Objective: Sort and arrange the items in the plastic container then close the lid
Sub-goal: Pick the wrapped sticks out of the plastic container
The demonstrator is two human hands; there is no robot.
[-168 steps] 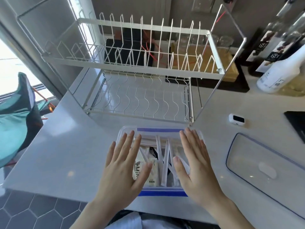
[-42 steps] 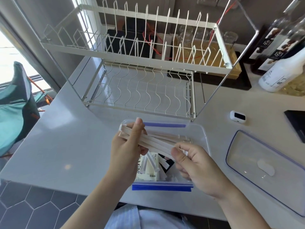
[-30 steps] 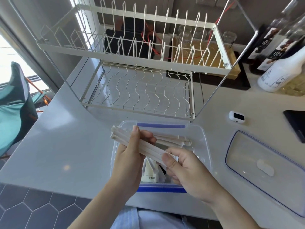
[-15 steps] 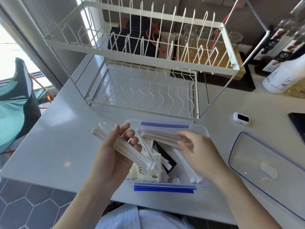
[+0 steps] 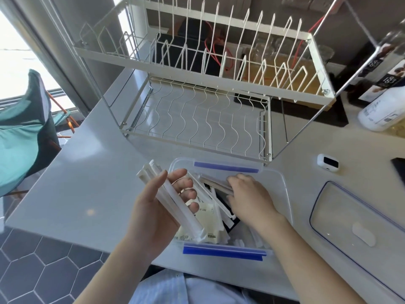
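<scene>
**A:** ok so going left to right. The left hand (image 5: 157,207) is just over the near-left edge of the plastic container (image 5: 282,194), with fingers and thumb wrapped round a bundle of wrapped straws (image 5: 173,205). The bundle is tilted, far end sticking out past the tub's left corner, near end over the cream sachets (image 5: 210,224) inside.

**B:** and the other hand?

**A:** The right hand (image 5: 247,198) is down inside the tub, fingers curled onto some brownish wrapped sticks (image 5: 215,183) near the back wall. Looks like a grip, but I can't see the fingertips properly. The tub sits on the counter (image 5: 72,194) in front of the dish rack (image 5: 208,119), and the lid (image 5: 359,222) is lying off to the right, well apart.

**B:** how would those straws handle, you reckon?

**A:** Super light, a bit bendy, and the paper sleeves probably slide against each other. I'd hold them round the middle like that so they don't fan out. Same for the sticks. Sachets look soft and squishy, so lay them flat. Nothing fragile, I'd guess.
</scene>
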